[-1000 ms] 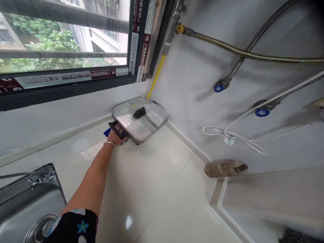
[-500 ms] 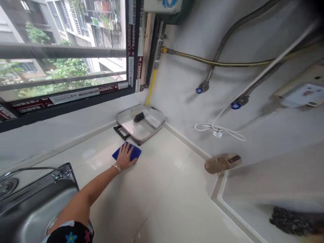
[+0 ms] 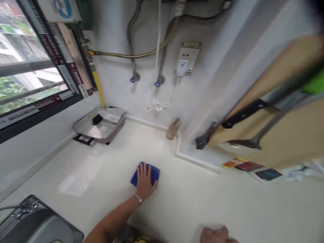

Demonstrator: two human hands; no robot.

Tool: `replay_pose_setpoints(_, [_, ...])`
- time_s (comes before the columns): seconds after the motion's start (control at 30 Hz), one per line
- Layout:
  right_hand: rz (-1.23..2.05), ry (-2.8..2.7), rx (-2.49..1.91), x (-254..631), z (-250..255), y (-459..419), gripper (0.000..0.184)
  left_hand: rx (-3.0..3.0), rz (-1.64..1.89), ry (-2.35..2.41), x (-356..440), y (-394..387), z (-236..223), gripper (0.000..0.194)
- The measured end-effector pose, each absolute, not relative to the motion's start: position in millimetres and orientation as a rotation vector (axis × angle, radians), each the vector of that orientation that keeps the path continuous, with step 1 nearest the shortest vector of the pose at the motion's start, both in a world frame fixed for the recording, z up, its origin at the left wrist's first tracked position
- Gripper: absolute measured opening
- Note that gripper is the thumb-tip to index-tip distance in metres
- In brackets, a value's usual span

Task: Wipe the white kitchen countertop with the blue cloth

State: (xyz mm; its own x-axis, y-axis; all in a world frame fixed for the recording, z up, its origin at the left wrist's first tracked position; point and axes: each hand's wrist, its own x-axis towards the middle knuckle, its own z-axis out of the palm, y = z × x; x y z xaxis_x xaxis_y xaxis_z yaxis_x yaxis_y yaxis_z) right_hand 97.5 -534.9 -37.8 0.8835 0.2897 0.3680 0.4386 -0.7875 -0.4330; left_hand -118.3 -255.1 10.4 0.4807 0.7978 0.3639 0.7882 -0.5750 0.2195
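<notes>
My left hand [image 3: 145,184] lies flat with spread fingers on a folded blue cloth [image 3: 155,173], pressing it against the white countertop [image 3: 177,202]. A bracelet circles that wrist. At the bottom edge my right hand [image 3: 216,235] rests on the counter, partly cut off and slightly blurred. Its fingers look curled in, and I see nothing in them. To the left and farther back stands a flat rectangular electric pan [image 3: 97,125] with a glass lid, a black knob and a clear plastic packet on top.
A steel sink [image 3: 45,226] fills the lower left corner. Against the back wall stands a brownish bottle [image 3: 173,129]. A black-handled knife [image 3: 244,114] and a ladle [image 3: 243,143] hang at right, above a kitchen scale [image 3: 265,174]. A tied white cord [image 3: 158,107] hangs from the wall.
The view has turned to the right. My left hand has slid the blue cloth rightward, away from the pan. My right hand has come into view at the bottom edge.
</notes>
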Motion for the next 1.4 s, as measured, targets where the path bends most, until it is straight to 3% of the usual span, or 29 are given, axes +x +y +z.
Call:
replay_pose_setpoints(0.1, [-0.484,-0.422,-2.613,92.5,-29.3,-521.3,0.064,2.676,0.652,1.231,-61.7,-294.0,9.4,0.081])
replay_pose_setpoints(0.27, [-0.570,-0.479,-2.588,88.3,-25.4,-517.4,0.061,2.542,0.556,0.951,13.9,-362.5,11.3,0.086])
replay_pose_setpoints(0.37, [-0.478,-0.534,-2.541,97.3,-28.3,-533.7,0.059,2.481,0.468,0.674,19.2,-378.5,14.7,0.086])
replay_pose_setpoints(0.47, [-0.336,-0.679,-2.424,110.7,-23.6,-542.2,0.058,2.437,0.509,0.539,-11.0,-357.6,18.2,0.073])
replay_pose_setpoints(0.63, [-0.259,-1.056,-2.193,104.8,5.9,-487.7,0.056,2.507,0.703,0.902,-97.9,-272.5,23.2,0.060])
replay_pose_setpoints(0.87, [-0.227,-1.302,-2.394,59.3,13.1,-400.2,0.056,2.440,0.656,1.642,-192.2,-220.4,14.3,0.062])
replay_pose_setpoints(1.13, [-0.157,-1.622,-2.343,114.4,11.0,-428.2,0.060,2.461,0.686,1.720,-189.9,-229.5,18.7,0.064])
replay_pose_setpoints(1.4, [-0.303,-1.420,-2.545,208.3,-3.5,-475.3,0.057,2.455,0.676,1.716,-190.8,-226.0,23.5,0.065])
